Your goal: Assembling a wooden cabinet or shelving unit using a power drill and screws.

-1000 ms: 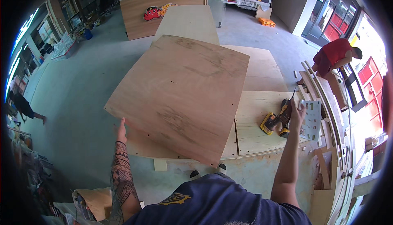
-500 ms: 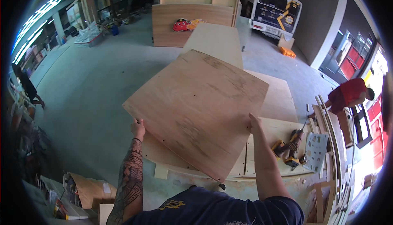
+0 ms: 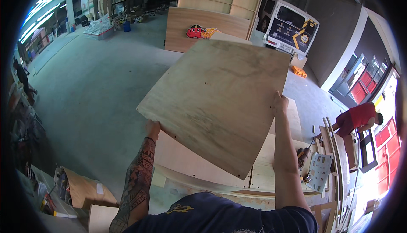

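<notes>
Currently, the board (image 3: pixel 216 101) is spanning the space between both hands and extending well beyond them, away from the wearer. The left hand (image 3: pixel 152 130) is grasping its near left edge, a little in from the left corner; the right hand (image 3: pixel 280 103) is grasping its right edge, farther forward than the left. Most of the left fingers are hiding beneath the edge. The board is sitting at an angle over the ply sheets (image 3: pixel 182 159), one corner pointing back toward the wearer; whether that corner is touching the ply, I cannot tell. Both arms are reaching forward: the tattooed left forearm (image 3: pixel 137 178) is slanting slightly inward, and the right forearm (image 3: pixel 286 156) is running almost straight ahead. To the right, the drill (image 3: pixel 302 159) is lying beside the paper (image 3: pixel 320 171). A co-worker in red (image 3: pixel 358 116) is bending over near the planks (image 3: pixel 342 161). Beyond the board, a counter (image 3: pixel 178 29) is standing, left of a van (image 3: pixel 292 21).
</notes>
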Demonstrator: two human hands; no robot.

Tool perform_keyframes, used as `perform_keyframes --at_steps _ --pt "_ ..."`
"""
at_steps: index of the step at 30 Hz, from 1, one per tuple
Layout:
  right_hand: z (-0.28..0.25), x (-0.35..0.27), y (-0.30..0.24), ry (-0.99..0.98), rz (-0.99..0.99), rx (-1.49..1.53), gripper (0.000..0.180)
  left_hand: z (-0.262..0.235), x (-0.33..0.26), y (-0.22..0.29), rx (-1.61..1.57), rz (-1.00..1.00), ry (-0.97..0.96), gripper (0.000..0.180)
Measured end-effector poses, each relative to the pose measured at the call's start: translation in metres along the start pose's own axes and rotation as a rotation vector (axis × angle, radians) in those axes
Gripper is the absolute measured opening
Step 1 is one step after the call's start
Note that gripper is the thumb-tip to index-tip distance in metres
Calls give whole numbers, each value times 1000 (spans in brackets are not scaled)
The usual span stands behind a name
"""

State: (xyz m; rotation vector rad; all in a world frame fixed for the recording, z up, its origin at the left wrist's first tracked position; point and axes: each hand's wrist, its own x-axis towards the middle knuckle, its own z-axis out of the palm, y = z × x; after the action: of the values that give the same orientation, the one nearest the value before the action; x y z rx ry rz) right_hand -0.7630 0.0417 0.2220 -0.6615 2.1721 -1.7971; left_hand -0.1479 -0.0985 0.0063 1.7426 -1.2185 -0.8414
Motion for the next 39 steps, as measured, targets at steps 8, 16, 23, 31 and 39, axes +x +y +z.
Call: perform_keyframes --at_steps 8,16,23,31,39 --pt "8 -71 -108 97 -403 176 66 -94 11 20 -84 83 -659 121" --pt "9 -87 -136 324 -646 435 63 -276 1 255 -726 260 21 122" --pt "-4 -65 -109 488 -698 680 75 -269 -51 268 -1269 563 -37 105" --pt "-20 -66 -59 656 -307 982 68 -248 -47 267 -1146 231 -511 111" --pt "-87 -138 -2 497 -144 934 66 -289 -138 210 -1615 258 -444 82"
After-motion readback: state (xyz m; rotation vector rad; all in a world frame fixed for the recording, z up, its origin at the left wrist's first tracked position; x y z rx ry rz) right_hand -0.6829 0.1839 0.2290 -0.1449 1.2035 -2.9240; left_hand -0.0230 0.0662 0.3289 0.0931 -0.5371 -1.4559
